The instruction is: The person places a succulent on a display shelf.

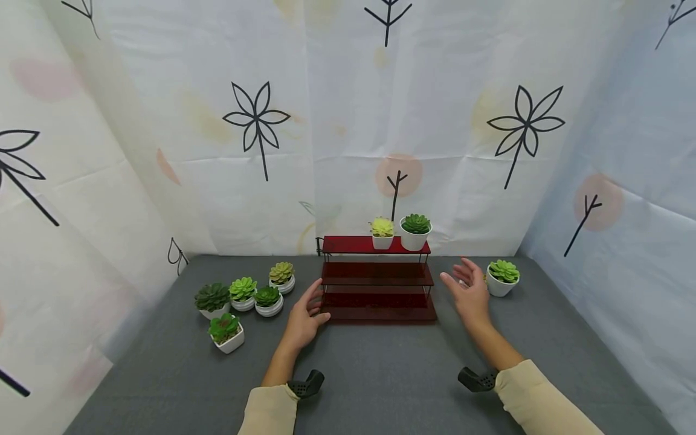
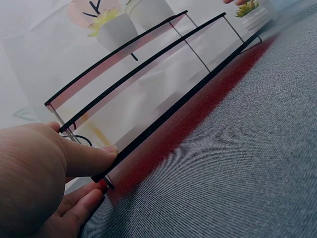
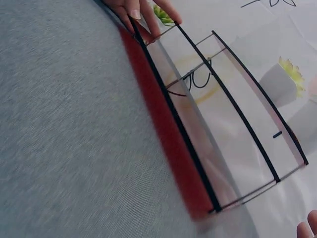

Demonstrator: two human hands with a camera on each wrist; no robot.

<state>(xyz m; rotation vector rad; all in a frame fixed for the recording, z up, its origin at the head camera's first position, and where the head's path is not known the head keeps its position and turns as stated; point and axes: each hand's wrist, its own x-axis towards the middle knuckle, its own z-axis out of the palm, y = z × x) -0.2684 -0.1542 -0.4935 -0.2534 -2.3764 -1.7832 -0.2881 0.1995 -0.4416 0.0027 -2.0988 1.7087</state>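
A three-tier dark red display shelf point(image 1: 380, 308) stands on the grey table near the back wall. My left hand point(image 1: 302, 321) is at its lower left end; in the left wrist view its thumb point(image 2: 91, 157) lies over the bottom tier's corner with fingers beyond, pinching that corner. Beside the shelf's right end, my right hand point(image 1: 470, 297) hovers apart, fingers spread and loosely bent, holding nothing. Only its fingertips point(image 3: 308, 227) show in the right wrist view. On the top tier sit a yellow-green succulent point(image 1: 382, 234) and a larger dark green succulent point(image 1: 415, 233), both in white pots.
Several potted succulents point(image 1: 223, 329) cluster on the table left of my left hand. Right of my right hand stands a bright green succulent point(image 1: 502, 278); a smaller yellowish plant point(image 2: 251, 14) is mostly hidden behind that hand in the head view. Patterned cloth walls enclose the table.
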